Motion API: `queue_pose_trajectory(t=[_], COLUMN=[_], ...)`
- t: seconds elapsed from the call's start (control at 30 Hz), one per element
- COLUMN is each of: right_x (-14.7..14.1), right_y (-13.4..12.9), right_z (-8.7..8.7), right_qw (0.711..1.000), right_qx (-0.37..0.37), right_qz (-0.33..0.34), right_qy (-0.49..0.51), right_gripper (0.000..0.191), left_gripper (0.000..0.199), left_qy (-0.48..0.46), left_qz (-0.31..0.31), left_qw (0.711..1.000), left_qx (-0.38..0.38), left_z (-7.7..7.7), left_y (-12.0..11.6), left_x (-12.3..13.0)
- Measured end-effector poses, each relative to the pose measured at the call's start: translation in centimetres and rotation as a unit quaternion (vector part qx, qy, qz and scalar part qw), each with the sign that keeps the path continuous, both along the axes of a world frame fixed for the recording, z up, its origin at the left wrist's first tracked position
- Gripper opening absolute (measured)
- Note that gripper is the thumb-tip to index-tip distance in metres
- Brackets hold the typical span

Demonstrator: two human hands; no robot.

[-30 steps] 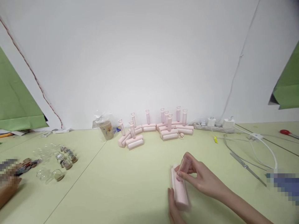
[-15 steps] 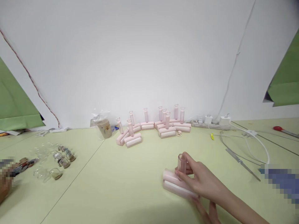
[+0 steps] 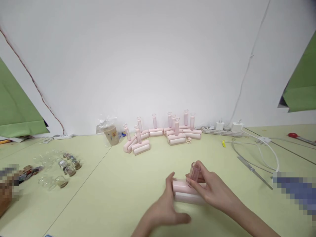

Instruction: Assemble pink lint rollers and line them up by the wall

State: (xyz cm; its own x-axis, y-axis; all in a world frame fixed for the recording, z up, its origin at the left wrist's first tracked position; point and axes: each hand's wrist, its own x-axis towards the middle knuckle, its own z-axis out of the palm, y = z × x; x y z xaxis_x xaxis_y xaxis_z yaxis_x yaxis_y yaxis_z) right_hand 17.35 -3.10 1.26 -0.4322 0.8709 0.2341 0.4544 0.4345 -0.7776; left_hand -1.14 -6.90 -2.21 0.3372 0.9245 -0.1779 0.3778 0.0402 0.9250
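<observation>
Right hand gripping a translucent tube, pink base below — left hand open, at the base's end

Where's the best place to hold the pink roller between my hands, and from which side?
Probably the upright, translucent handle of the pink roller, coming from the right, where your right hand grips it: it's slim and rises above the sideways-lying body, whose left end is by your left hand.
</observation>
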Motion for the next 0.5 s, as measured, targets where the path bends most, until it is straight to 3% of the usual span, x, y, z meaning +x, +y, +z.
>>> queue_pose_trajectory(t=[0.13, 0.27, 0.37, 0.5], right_x=[0.3, 0.4, 0.4, 0.5], right_y=[-0.5, -0.9, -0.9, -0.8], right_z=[0.2, 0.4, 0.4, 0.3], right_qw=[0.999, 0.997, 0.997, 0.997], right_qx=[-0.038, -0.066, -0.064, -0.056], right_qz=[0.023, 0.038, 0.043, 0.047], right_qy=[0.012, 0.018, 0.011, -0.006], right_gripper=[0.014, 0.014, 0.014, 0.013], left_gripper=[0.103, 0.104, 0.088, 0.072], left_qy=[-0.053, -0.092, -0.07, 0.01], left_qz=[0.078, 0.113, 0.186, 0.281], left_qw=[0.995, 0.985, 0.971, 0.953], left_qx=[-0.017, 0.087, 0.132, 0.111], left_z=[-2.0, -4.1, -5.0, -5.2], left_y=[-2.6, -3.5, -3.0, -2.7], left_x=[2.7, 4.7, 4.7, 4.8])
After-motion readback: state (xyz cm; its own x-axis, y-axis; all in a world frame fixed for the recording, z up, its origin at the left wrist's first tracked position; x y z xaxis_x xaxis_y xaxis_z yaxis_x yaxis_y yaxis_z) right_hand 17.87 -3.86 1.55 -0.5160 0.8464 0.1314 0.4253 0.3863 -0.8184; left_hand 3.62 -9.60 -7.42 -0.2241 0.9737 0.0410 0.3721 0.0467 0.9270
